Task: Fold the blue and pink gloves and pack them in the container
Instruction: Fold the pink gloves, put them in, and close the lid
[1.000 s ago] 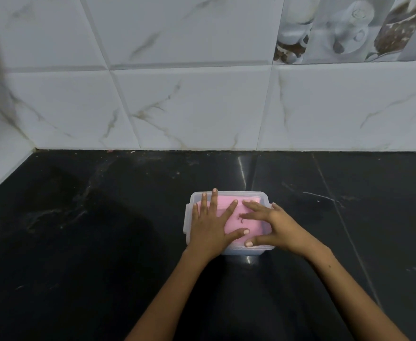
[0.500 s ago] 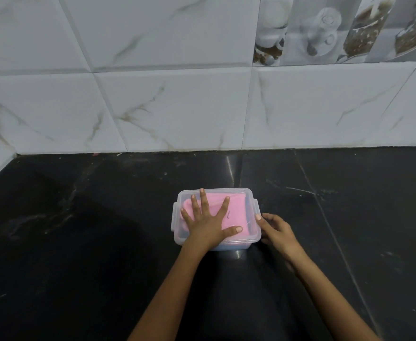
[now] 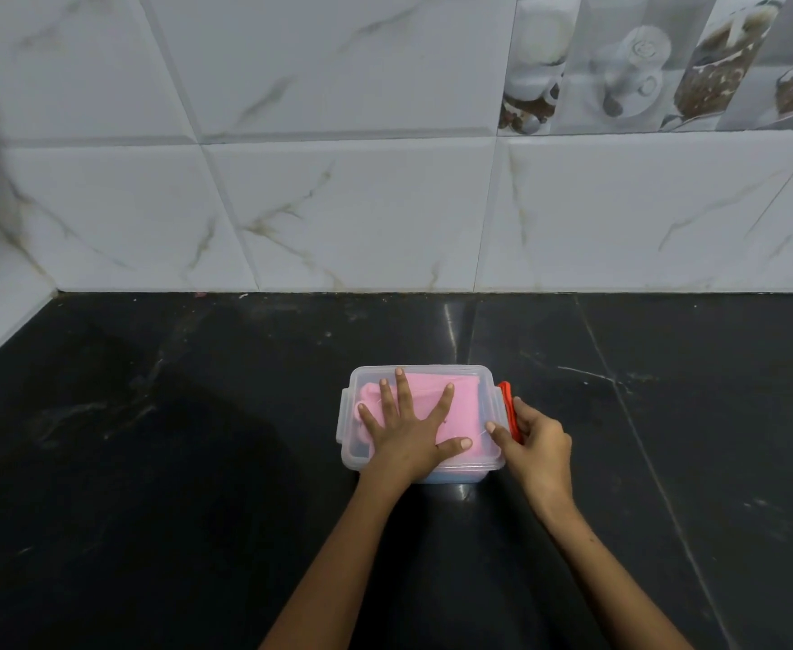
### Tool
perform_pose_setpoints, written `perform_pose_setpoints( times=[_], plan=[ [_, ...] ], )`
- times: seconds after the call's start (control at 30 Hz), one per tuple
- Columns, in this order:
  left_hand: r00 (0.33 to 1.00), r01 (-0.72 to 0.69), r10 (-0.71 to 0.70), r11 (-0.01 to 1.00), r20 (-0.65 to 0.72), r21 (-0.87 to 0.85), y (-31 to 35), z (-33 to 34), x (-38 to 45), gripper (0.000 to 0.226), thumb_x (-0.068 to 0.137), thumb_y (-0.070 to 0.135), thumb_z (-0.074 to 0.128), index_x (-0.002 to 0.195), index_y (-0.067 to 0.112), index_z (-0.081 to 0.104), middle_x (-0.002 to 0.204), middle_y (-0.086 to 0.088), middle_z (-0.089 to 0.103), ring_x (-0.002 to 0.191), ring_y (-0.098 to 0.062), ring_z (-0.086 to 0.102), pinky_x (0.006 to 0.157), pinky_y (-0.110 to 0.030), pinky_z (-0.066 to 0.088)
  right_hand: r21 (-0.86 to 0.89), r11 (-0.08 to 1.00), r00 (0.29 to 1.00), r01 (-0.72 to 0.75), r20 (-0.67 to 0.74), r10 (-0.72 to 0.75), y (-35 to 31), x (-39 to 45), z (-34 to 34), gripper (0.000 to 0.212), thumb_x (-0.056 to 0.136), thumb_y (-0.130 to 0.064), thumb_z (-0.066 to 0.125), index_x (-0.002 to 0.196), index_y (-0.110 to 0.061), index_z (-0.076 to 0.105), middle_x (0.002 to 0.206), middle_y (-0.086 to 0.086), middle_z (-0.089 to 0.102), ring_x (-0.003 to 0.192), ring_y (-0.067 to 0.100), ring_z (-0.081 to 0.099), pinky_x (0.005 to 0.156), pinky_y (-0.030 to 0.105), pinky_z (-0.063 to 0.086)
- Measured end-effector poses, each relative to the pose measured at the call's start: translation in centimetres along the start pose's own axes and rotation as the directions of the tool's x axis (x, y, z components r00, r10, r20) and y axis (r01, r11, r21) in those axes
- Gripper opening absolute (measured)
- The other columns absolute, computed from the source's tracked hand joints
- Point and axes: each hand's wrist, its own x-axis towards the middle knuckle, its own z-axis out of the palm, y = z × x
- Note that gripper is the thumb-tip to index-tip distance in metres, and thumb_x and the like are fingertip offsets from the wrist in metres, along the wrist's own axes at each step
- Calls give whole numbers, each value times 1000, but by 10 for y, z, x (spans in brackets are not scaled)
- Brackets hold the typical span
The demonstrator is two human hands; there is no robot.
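Note:
A clear plastic container (image 3: pixel 350 443) stands on the black counter. A folded pink glove (image 3: pixel 466 400) fills its top. A strip of blue glove (image 3: pixel 455 476) shows through the front wall beneath it. My left hand (image 3: pixel 404 433) lies flat on the pink glove with fingers spread, pressing down. My right hand (image 3: pixel 539 444) is at the container's right side, its thumb on the rim and its fingers curled round a red latch (image 3: pixel 506 395) there. I cannot tell whether a clear lid lies under my left hand.
The black stone counter (image 3: pixel 174 462) stretches wide on both sides of the container. A white marble-tiled wall (image 3: pixel 362 213) rises behind it, and another wall closes the far left corner.
My right hand left the pink glove, moved to the container's right side and took hold of the red latch. My left hand stayed pressed flat on the pink glove.

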Motion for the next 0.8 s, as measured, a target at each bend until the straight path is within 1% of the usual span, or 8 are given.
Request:
perform_pose_setpoints(
  times=[0.13,0.2,0.27,0.33,0.4,0.53,0.7,0.8],
  plan=[
    [1000,6,-6,1000,8,-12,-2,2,-2,79,83,74,31,141,48,-16,146,-13,-42,134,-39,-36,102,-68,-17,-256,960,993,114,0,-118,-4,-7,7,44,91,-7,57,134,-8,51,100,13,73,86,24,68,78,36,56],
    [1000,4,-4,1000,19,-14,1,3,-1,78,84,73,31,141,48,-15,146,-14,-42,134,-39,-36,102,-68,-18,-375,920,994,113,42,-105,-4,-8,8,47,94,-10,50,140,-9,43,101,16,71,89,30,67,79,39,55],
    [1000,-4,4,999,4,-39,2,-3,2,73,86,71,29,142,49,-13,146,-13,-42,134,-38,-37,101,-67,-20,-556,821,990,132,107,-87,-5,-4,12,55,96,-9,43,148,-7,25,135,19,54,121,32,54,103,41,43],
    [1000,-25,24,987,-4,-161,-3,-11,3,64,89,67,22,142,51,-10,149,-9,-38,136,-35,-36,101,-64,-23,-708,672,976,218,174,-134,-9,-1,20,60,97,-7,35,151,-7,8,159,13,13,147,24,17,119,39,13],
    [999,-40,36,932,-17,-359,-9,-15,0,57,92,64,17,140,54,-10,154,-5,-29,139,-29,-31,104,-60,-23,-728,588,935,353,306,-181,-14,0,26,57,99,-9,29,151,-11,6,161,8,0,149,20,0,120,39,0],
    [995,-72,30,879,-97,-470,-14,-15,-12,54,93,59,9,140,51,-16,158,0,-17,143,-22,-22,109,-57,-16,-644,547,823,534,545,-161,-19,9,48,55,102,-30,26,152,-21,5,161,6,-5,148,22,-6,120,39,1],
    [993,-114,92,680,-69,-724,-25,-35,-30,53,91,60,9,137,55,-16,158,9,-13,146,-20,-10,117,-54,-6,-606,525,780,598,589,-209,-18,17,68,60,100,-46,19,146,-32,-17,158,3,-20,146,25,-18,118,48,-4],
    [994,-104,44,502,-95,-859,-47,-56,-43,45,90,67,16,131,68,-1,158,12,0,143,-16,11,113,-45,18,-616,493,771,614,602,-209,-13,20,69,60,97,-53,15,149,-35,-8,159,1,-19,147,25,-16,117,51,-4]
  ],
)
